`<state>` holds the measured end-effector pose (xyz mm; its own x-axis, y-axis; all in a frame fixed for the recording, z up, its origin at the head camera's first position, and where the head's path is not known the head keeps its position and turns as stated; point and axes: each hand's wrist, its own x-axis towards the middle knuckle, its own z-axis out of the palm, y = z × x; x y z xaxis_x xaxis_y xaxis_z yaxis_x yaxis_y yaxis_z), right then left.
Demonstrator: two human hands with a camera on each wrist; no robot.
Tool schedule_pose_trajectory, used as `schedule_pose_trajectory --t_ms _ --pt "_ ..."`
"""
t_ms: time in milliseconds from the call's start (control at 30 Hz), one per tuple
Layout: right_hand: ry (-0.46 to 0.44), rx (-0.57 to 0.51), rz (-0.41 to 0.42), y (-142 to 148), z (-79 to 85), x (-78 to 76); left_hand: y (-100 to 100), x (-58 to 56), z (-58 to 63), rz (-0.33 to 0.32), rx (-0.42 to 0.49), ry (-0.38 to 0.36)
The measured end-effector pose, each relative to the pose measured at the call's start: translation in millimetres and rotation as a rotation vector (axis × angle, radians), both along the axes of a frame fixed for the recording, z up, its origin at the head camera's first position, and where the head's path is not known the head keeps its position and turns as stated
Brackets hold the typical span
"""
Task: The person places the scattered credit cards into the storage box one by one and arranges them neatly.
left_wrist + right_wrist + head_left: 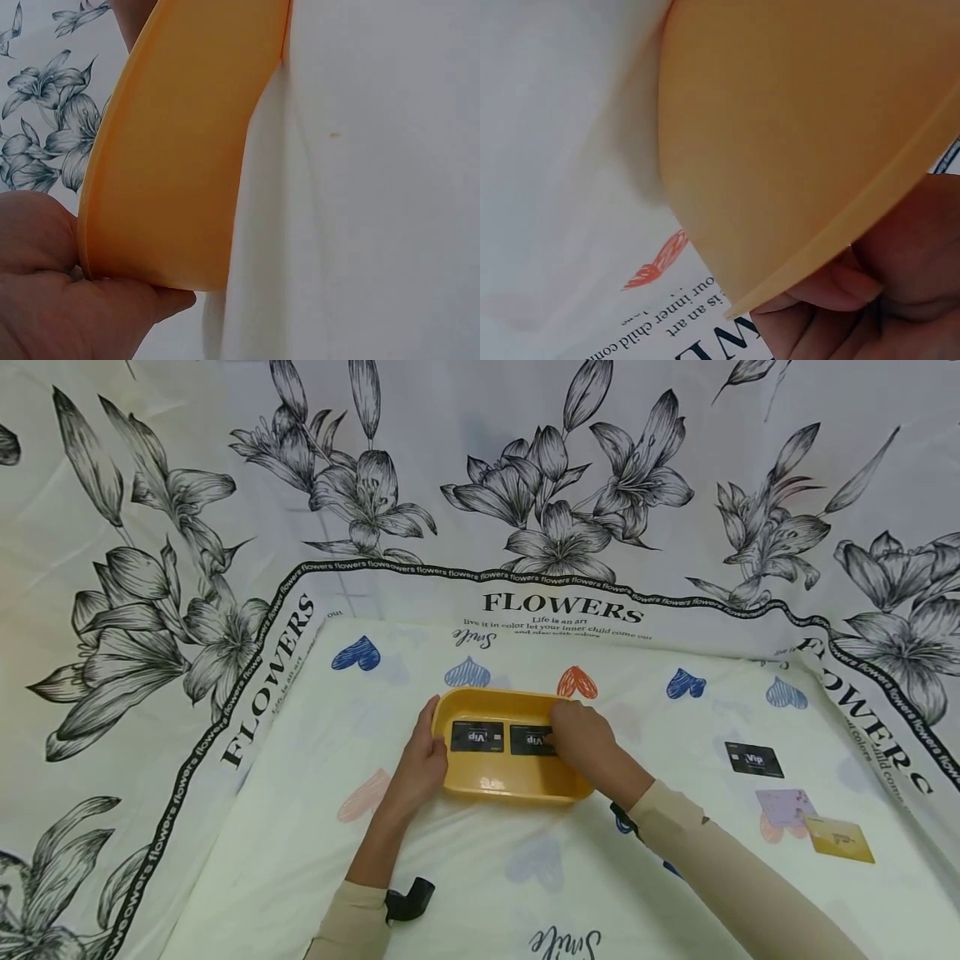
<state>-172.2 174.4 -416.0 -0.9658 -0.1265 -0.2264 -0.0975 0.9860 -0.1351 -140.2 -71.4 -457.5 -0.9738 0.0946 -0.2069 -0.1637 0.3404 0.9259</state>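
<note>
A shallow yellow plastic tray [517,777] rests on the white cloth in the head view. My left hand [420,764] grips its left end, also seen at the tray's corner in the left wrist view. Inside lie two black "Vip" cards, a left one [477,737] and a right one [525,740], side by side. My right hand [588,745] reaches over the tray's right end, its fingers curled at the right card's outer end and covering that end. The right wrist view shows curled fingers [829,292] behind the tray rim; the card is hidden there.
On the cloth to the right lie another black Vip card [754,760], a pale purple card [784,807] and a gold card [840,839]. The gold card's corner meets the purple one. Flower-printed cloth [555,485] rises behind and at the sides.
</note>
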Motion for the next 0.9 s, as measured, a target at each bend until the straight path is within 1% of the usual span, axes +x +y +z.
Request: schedule_pose_trajectory --t_ms 233,300,433,567,667,733,900 --pt "0.022 -0.002 0.007 6.2 -0.5 5.2 2.7 0.8 -3.6 -0.035 0.042 0.049" --pt "0.035 -0.011 0.004 8.2 2.2 6.8 3.1 0.2 -3.3 -0.038 0.028 0.056" --pt "0.056 -0.034 -0.005 10.6 11.6 10.2 3.0 -1.9 -2.8 -0.036 0.004 0.059" --pt "0.056 -0.106 -0.045 17.1 23.7 17.3 2.7 -2.3 -3.7 -0.033 -0.001 0.050" --pt "0.085 -0.193 -0.075 30.8 32.9 25.7 2.3 -1.2 -4.7 -0.040 -0.007 0.050" --pt "0.120 -0.235 -0.081 43.2 39.4 31.2 1.8 -0.8 -5.4 -0.041 -0.012 0.050" --pt "0.183 -0.295 -0.099 78.4 58.7 44.4 1.6 -1.0 -6.2 -0.030 -0.008 0.036"
